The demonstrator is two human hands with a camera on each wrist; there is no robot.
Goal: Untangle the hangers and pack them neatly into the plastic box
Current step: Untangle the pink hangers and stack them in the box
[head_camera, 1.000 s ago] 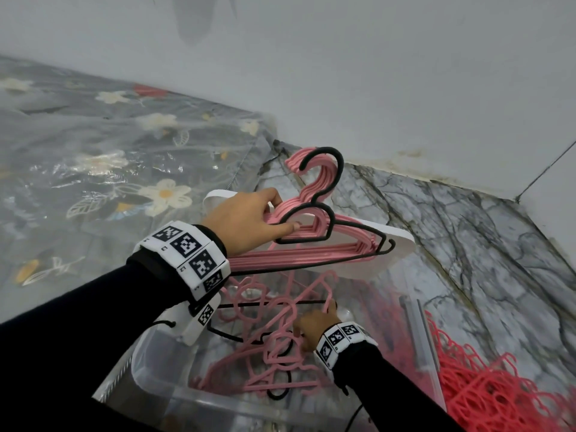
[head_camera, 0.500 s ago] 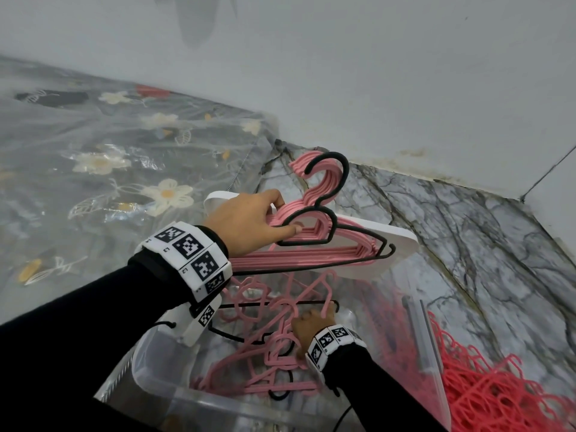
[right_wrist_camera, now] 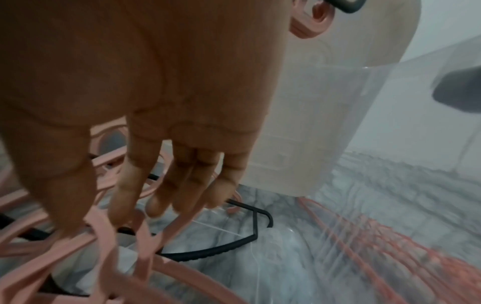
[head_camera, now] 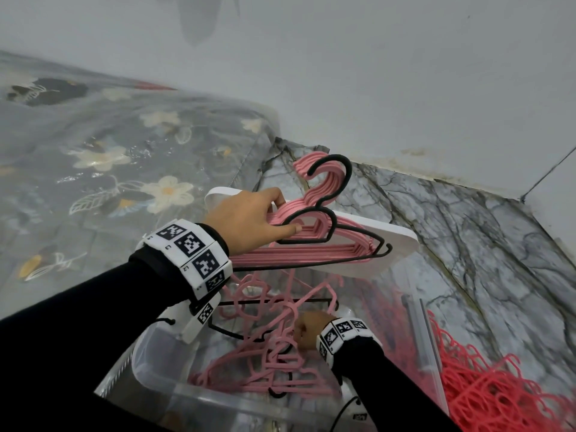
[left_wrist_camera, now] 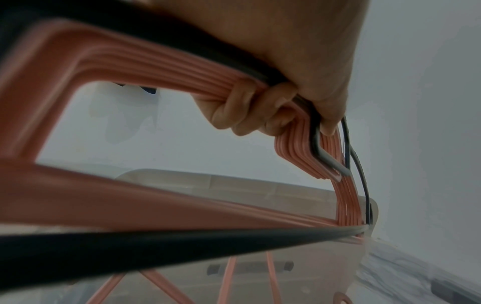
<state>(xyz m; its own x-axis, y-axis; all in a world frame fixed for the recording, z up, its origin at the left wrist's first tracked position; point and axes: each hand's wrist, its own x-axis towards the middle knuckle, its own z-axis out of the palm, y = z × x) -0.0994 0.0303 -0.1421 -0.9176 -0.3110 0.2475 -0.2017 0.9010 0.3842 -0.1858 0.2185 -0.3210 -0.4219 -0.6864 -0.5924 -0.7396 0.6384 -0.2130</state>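
Note:
My left hand [head_camera: 249, 219] grips a neat stack of pink hangers [head_camera: 311, 254] with a black hanger [head_camera: 333, 188] on top, held level above the clear plastic box [head_camera: 162, 381]. In the left wrist view its fingers [left_wrist_camera: 250, 111] curl round the stack's [left_wrist_camera: 130, 61] upper bars. Down inside the box, my right hand [head_camera: 308, 330] is among a tangle of pink and black hangers [head_camera: 268, 353]. The right wrist view shows its fingers [right_wrist_camera: 166, 185] straight and pointing down between pink bars [right_wrist_camera: 145, 232], near a black hanger [right_wrist_camera: 234, 244]. I see no grip there.
A white lid [head_camera: 389, 241] leans at the box's far side behind the held stack. A heap of red hangers [head_camera: 498, 385] lies on the marble floor [head_camera: 467, 244] to the right. A floral plastic-covered surface [head_camera: 109, 166] fills the left, with the wall [head_camera: 343, 73] close behind.
My right hand has shifted only slightly within the tangle in the box. The left hand keeps the stack in about the same place.

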